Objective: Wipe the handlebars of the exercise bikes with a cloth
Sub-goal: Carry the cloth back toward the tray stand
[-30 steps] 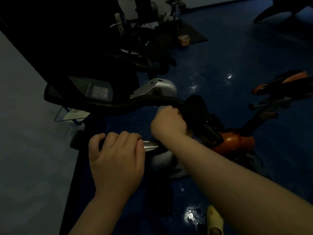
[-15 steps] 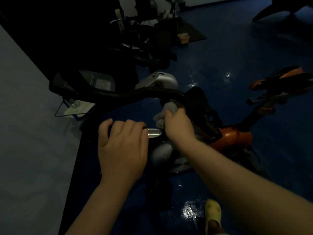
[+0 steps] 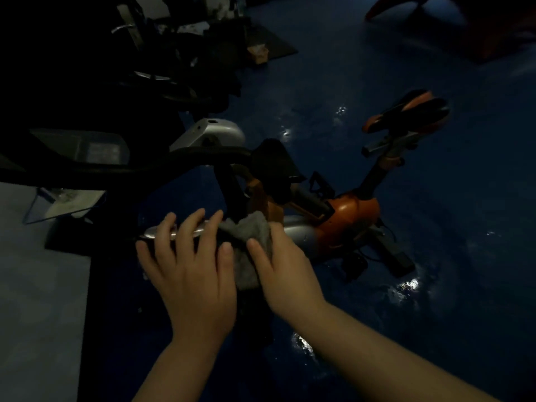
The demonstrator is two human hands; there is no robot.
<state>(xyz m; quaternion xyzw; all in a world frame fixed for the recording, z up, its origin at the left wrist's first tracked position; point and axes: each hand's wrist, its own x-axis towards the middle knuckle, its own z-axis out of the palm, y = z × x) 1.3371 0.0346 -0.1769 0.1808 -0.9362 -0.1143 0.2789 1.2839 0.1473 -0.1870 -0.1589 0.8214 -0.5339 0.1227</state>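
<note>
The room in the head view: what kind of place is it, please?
Most likely a gym or fitness room, dimly lit. An orange exercise bike with its saddle stands on a glossy blue floor, and a second machine's console shows at the left.

Both bare forearms reach forward from the bottom edge. The left hand [image 3: 190, 265] lies palm down with fingers spread and almost straight. Just beside it, the right hand [image 3: 285, 271] has its fingers curled, thumb pointing forward.

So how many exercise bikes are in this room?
2 clear: an orange bike beside the hands, a silver-cased bike behind it. Dark shapes upper left may hide more.
</note>
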